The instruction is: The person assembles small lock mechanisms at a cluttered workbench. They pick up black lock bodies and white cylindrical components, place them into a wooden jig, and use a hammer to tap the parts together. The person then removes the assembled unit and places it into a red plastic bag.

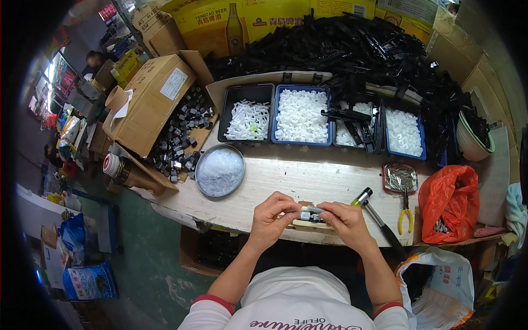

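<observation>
Close to the bench's front edge, my left hand and my right hand meet over a small grey, white and black part. Fingers of both hands pinch its two ends, so its exact kind is hidden. Just beneath lies a pale block at the table edge. To the right of my right hand rests a hammer with a black handle and a bright metal head. Beyond it are yellow-handled pliers, their jaws against a red tray of small metal pins.
Bins of white plastic pieces line the back, below a heap of black parts. A round metal dish of clear pieces stands left, near a carton and dark metallic pieces. A red plastic bag sits right.
</observation>
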Demonstrator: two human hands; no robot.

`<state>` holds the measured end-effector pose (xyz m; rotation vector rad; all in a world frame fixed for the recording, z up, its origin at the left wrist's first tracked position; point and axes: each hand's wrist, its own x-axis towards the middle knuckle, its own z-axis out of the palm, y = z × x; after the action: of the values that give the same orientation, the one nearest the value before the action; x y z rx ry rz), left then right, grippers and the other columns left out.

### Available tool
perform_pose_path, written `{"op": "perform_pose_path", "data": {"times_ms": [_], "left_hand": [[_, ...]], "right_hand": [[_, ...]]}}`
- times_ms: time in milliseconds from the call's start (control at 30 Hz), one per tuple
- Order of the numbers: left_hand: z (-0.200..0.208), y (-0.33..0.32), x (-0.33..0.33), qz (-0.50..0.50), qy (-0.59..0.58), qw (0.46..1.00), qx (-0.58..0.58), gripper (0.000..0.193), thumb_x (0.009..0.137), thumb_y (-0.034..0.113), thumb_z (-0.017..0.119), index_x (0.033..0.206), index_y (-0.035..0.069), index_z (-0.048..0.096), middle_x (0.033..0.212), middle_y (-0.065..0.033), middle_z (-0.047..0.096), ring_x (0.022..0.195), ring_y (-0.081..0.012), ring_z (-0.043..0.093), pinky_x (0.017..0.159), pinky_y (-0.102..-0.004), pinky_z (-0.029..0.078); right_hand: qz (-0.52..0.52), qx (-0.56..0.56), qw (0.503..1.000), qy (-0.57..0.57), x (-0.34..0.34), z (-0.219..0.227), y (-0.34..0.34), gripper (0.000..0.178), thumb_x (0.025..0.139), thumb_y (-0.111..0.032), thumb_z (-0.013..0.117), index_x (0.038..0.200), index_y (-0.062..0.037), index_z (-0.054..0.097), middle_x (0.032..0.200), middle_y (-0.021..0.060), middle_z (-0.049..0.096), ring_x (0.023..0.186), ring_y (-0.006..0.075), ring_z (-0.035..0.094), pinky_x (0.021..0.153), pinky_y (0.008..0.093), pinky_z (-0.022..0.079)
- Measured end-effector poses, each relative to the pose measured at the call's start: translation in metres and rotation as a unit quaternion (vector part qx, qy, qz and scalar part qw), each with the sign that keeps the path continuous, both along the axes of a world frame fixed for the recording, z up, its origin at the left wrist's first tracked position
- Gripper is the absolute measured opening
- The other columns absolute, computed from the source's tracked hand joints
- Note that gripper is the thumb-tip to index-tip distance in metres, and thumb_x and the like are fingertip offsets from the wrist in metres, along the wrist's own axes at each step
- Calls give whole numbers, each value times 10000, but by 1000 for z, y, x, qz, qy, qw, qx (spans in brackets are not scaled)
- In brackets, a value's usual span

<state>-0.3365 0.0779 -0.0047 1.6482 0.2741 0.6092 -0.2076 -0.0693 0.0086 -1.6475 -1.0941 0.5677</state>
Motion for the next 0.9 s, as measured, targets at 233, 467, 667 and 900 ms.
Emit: {"op": "perform_pose_path", "data": {"times_ms": [233, 467, 667, 900], "left_hand": [[2, -5, 8, -67, -35, 989, 126, 220, 643, -83, 664, 830, 32, 655, 798, -59, 586, 730, -149, 570, 615, -236, 459], [-10, -21, 12, -66, -3, 987, 147, 225, 670, -64, 647, 870, 36, 632, 863, -56, 580, 844, -204, 551, 689, -290, 430], [-28, -20, 16, 7, 66, 965, 254, 291, 645, 67, 704, 925, 83, 627, 947, -32, 572, 963, -209, 464, 809, -330, 295], [-40, -36, 29, 26, 109, 949, 293, 316, 631, 129, 718, 933, 83, 634, 934, -21, 550, 961, -196, 437, 804, -335, 271]], "right_hand": [[54, -78, 935, 340, 10, -6, -20, 195, 882, -122, 505, 1004, -4, 600, 635, -9, 510, 506, 37, 430, 453, 176, 355], [-33, -61, 923, 378, 4, -9, -38, 97, 864, -98, 520, 928, -26, 511, 618, 0, 513, 456, 31, 415, 407, 152, 322], [-136, -86, 918, 362, 15, -30, -62, 95, 844, -113, 554, 839, -54, 479, 577, -15, 499, 427, 27, 387, 366, 165, 284], [-136, -128, 930, 317, 17, -29, -59, 95, 844, -118, 553, 818, -58, 484, 560, -18, 496, 426, 23, 382, 357, 171, 272]]}}
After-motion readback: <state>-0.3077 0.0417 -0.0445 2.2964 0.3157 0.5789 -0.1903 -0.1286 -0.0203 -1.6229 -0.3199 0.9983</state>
